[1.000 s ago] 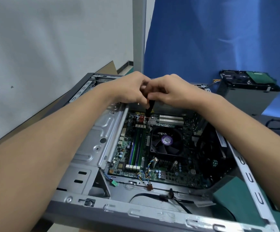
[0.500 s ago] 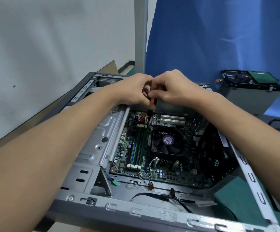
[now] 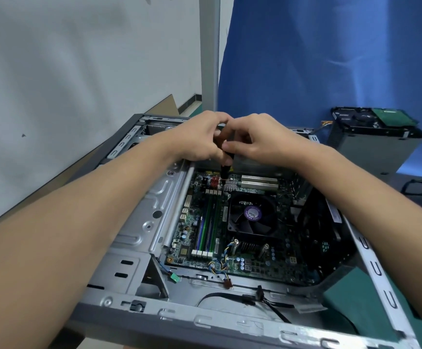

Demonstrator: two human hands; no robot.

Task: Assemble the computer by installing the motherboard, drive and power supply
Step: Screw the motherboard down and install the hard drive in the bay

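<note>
A person leans over an open computer case (image 3: 152, 212) lying on its side on a green-topped desk (image 3: 356, 306), both arms stretched to its far end. The left hand (image 3: 200, 139) and the right hand (image 3: 263, 144) meet there, fingers curled together round a slim dark screwdriver (image 3: 226, 167) that stands nearly upright, its tip down on the far edge of the motherboard (image 3: 205, 227) beside a row of red parts. How the fingers share the grip is hidden where the hands overlap. The motherboard already lies flat inside the case, its black cooling fan (image 3: 251, 216) near the middle and loose wires trailing along the near rail. The drive (image 3: 376, 122) sits in a metal cage outside the case, well apart on the right of the desk against a blue backdrop (image 3: 331, 59); no power supply can be made out in view.

The step in hand appears to be fastening the motherboard at a far mounting point, so the task looks to be in its first stage. The next move would call for keeping the tool square to the screw while turning it, pressing lightly so the tip does not slip onto the nearby parts, and then moving on to any mounting points left unfastened before the drive goes in
</note>
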